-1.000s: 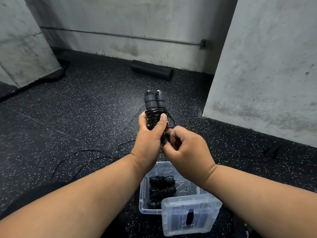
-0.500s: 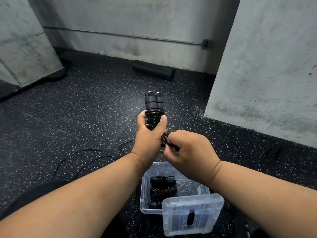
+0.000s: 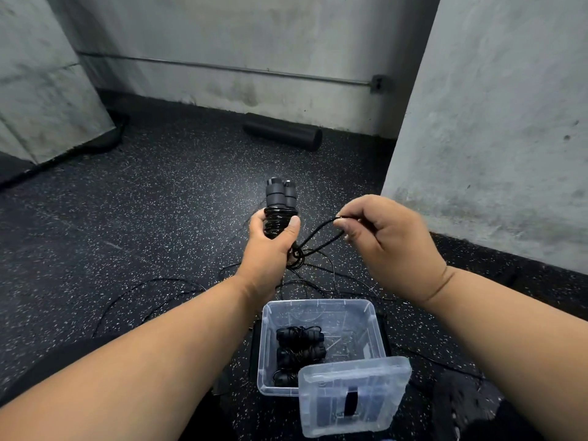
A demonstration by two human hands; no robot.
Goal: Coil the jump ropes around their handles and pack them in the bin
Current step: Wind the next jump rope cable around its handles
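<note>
The left hand [image 3: 270, 246] is gripping a pair of black handles [image 3: 280, 194] held upright side by side, its fingers and thumb curling round the rope [image 3: 276, 219] already coiled about them; the handle tops are sticking up above the fist. The right hand [image 3: 386, 246] is hovering to the right at about the same height, well apart from the left, its thumb and forefinger pinching a loop [image 3: 321, 232] of the same rope while the other fingers are lying loosely curled. The loop is running down and left from that pinch to a small tangle just under the left hand. Both hands are hanging over the speckled floor [image 3: 159, 202], in front of the bin [image 3: 375, 326], which is sitting on the floor below and between the forearms. Inside the clear bin, coiled ropes [image 3: 300, 348] are lying stacked along its left side. A clear lid [image 3: 356, 399] is leaning over the bin's near right corner. Loose rope [image 3: 152, 286] is trailing across the floor beyond the bin. A black roller [image 3: 283, 131] is lying near the far wall [image 3: 238, 36].
</note>
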